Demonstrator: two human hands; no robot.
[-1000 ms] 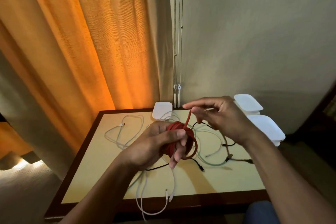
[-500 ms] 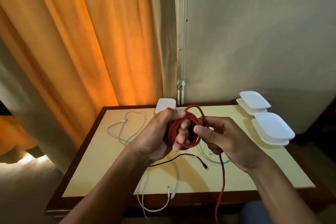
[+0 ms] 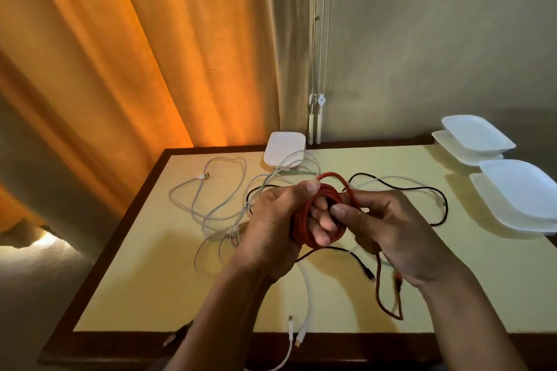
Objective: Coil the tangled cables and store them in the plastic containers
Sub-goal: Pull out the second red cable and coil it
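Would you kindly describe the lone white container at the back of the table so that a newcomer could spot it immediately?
Start at the yellow-topped table and follow its far edge toward the orange curtain. The lone white container sits at that edge, just left of the hanging blind cords, with white cables lying in front. Unlike the white containers on the right, it stands alone.

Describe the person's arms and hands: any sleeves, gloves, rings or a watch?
Both are bare. The left hand and right hand wear no gloves, and no ring shows on the visible fingers. Both forearms are uncovered down to the picture's lower edge, with no sleeve, watch or bracelet in view.
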